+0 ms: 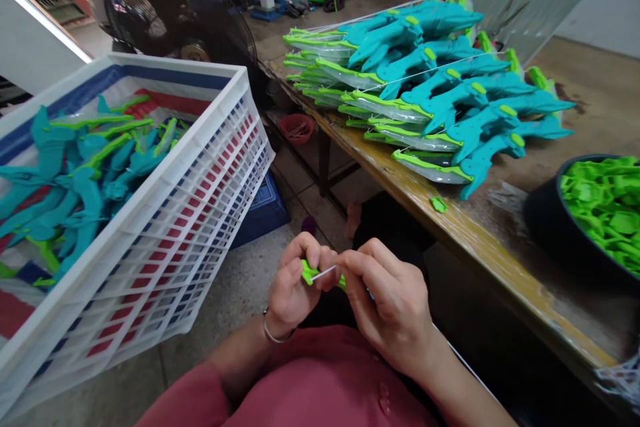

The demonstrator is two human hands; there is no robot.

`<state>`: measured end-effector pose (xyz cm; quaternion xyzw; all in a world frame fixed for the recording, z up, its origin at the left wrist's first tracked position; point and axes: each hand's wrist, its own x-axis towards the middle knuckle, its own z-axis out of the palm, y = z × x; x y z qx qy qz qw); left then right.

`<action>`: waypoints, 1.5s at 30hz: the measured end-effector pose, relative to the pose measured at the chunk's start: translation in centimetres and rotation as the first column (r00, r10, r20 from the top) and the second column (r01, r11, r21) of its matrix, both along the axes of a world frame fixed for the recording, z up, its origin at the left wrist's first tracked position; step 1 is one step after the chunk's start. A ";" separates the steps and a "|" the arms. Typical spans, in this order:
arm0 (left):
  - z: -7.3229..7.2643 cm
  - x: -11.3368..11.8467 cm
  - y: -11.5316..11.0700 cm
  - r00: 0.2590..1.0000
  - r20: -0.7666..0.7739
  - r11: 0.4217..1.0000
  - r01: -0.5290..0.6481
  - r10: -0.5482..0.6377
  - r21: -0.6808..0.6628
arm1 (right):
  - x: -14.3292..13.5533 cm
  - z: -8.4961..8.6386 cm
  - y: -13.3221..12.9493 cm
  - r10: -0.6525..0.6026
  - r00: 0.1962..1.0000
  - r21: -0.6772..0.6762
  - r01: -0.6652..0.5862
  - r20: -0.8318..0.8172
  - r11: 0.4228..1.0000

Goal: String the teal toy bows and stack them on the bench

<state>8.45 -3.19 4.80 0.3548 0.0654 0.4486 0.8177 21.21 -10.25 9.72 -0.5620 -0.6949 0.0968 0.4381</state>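
Observation:
Close in front of my body, my left hand (299, 283) is closed around a small bright green plastic piece (307, 272), whose end shows between thumb and fingers. My right hand (387, 297) touches it from the other side, its fingertips pinching a thin white string (324, 274) that runs to the green end. More white string (467, 367) trails below my right forearm. My fingers cover most of the green piece, so its full shape is hidden. A bit of teal shows beside my right fingers.
A white plastic crate (220, 167) of teal and green parts stands at left. On the wooden table (500, 280) lie stacked teal-and-green pieces (430, 87) with string, a loose green part (439, 205) and a dark tub (550, 233) of green parts. A fan (150, 0) stands behind.

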 end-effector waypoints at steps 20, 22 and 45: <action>-0.1 0.1 0.3 0.999 -0.053 0.999 -0.008 0.006 -0.047 | -0.3 -0.4 0.6 0.012 0.999 -0.005 -0.012 0.044 1.000; -0.1 0.2 0.3 0.997 -0.074 0.998 -0.020 0.015 -0.058 | -0.7 -0.4 0.8 0.018 0.998 0.014 -0.019 0.054 1.000; 0.2 -1.1 1.9 0.859 -0.511 0.965 0.105 0.033 0.239 | 0.4 -3.1 3.6 -0.234 0.909 0.356 0.104 0.344 0.929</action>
